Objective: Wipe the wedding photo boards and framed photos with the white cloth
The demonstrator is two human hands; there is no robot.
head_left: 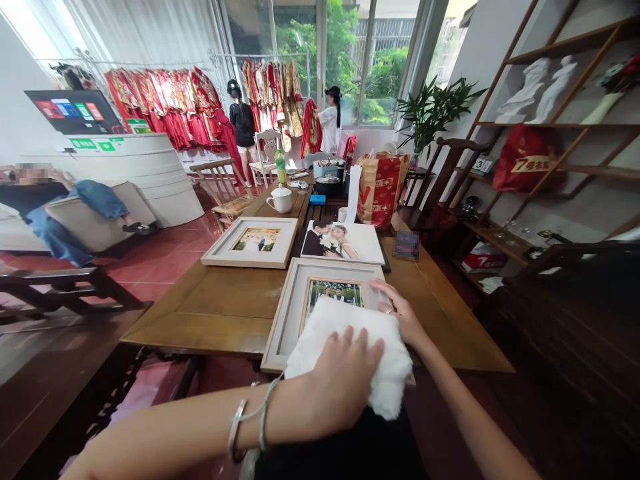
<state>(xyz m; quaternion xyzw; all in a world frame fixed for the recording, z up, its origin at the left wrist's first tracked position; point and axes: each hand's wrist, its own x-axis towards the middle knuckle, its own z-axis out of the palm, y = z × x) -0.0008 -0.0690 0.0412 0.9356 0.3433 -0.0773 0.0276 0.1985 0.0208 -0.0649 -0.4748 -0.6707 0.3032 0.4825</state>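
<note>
A white framed photo (300,293) lies flat at the near edge of the wooden table (230,310). My left hand (343,380) presses a fluffy white cloth (350,333) down on the frame's glass, fingers curled over the cloth. My right hand (400,313) rests on the frame's right side, fingers lying flat against its edge and partly behind the cloth. Bracelets sit on my left wrist.
A second framed photo (253,241) and an unframed wedding print (343,241) lie further back. Beyond them stand a white teapot (281,198), a red paper bag (380,189) and a dark card (407,245). Shelves fill the right. Two people stand by red garments; another person reclines left.
</note>
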